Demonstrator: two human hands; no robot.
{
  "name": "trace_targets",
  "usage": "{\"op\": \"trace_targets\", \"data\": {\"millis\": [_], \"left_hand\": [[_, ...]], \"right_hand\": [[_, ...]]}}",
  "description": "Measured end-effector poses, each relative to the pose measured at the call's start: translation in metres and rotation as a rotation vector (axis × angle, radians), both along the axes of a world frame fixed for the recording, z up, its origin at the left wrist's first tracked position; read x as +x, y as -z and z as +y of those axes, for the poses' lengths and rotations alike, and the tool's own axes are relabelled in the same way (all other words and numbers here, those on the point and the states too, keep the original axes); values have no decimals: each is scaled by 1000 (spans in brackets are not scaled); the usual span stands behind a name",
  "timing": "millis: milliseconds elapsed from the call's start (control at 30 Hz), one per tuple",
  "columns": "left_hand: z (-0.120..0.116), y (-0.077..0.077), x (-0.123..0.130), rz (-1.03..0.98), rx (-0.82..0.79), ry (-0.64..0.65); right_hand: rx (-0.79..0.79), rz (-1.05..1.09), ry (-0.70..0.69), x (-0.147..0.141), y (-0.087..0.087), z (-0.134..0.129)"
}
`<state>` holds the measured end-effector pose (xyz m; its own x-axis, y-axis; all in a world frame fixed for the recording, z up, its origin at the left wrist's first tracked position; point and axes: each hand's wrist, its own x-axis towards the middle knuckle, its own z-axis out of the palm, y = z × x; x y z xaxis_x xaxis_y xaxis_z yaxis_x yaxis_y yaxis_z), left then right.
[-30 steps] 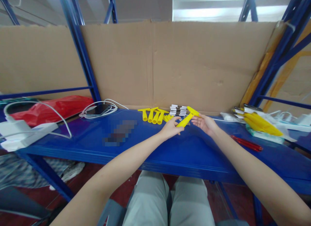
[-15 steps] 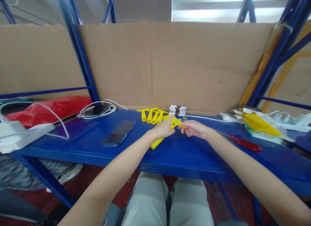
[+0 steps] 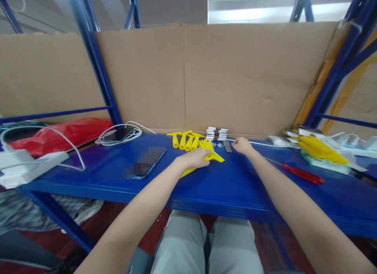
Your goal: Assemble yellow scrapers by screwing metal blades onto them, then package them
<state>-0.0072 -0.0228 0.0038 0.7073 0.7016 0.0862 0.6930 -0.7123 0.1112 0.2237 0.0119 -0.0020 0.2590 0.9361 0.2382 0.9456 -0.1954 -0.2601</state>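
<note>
My left hand (image 3: 194,158) is wrapped round a yellow T-shaped plastic handle (image 3: 217,158); its wide flared end sticks out to the right of the fingers, the tube end below the wrist. My right hand (image 3: 242,145) is curled closed at the table's back, beside a small flat grey metal piece (image 3: 227,146). Whatever its fingers may pinch is hidden. Several similar yellow T-shaped handles (image 3: 188,143) lie in a row behind my left hand. Small whitish bits (image 3: 217,145) are scattered near the metal piece, in front of a stack of white packets with dark bands (image 3: 217,133).
On the blue table (image 3: 235,187), a phone (image 3: 150,162) lies to the left and a red screwdriver (image 3: 303,174) to the right. A coiled white cable (image 3: 134,132), a red bag (image 3: 64,134) and yellow packaging (image 3: 322,149) sit farther out. Cardboard (image 3: 235,77) walls the back.
My right hand has left the yellow handle and moved right and back, beside the metal piece. My left hand keeps the handle, turned slightly and a little lower.
</note>
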Motion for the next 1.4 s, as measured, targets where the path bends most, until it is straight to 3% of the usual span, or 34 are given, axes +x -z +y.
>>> {"op": "trace_targets", "data": {"millis": [233, 400, 833, 1100, 1400], "left_hand": [[0, 1, 2, 0, -16, 30], [-3, 1, 3, -19, -24, 38], [-2, 2, 4, -7, 7, 47], [-4, 0, 4, 3, 6, 40], [-4, 2, 4, -13, 8, 48]], "right_hand": [[-89, -89, 36, -14, 10, -10], [-116, -26, 30, -21, 12, -4], [-32, 99, 83, -21, 19, 5], [-74, 78, 28, -18, 14, 8], [-69, 96, 61, -18, 11, 8]]}}
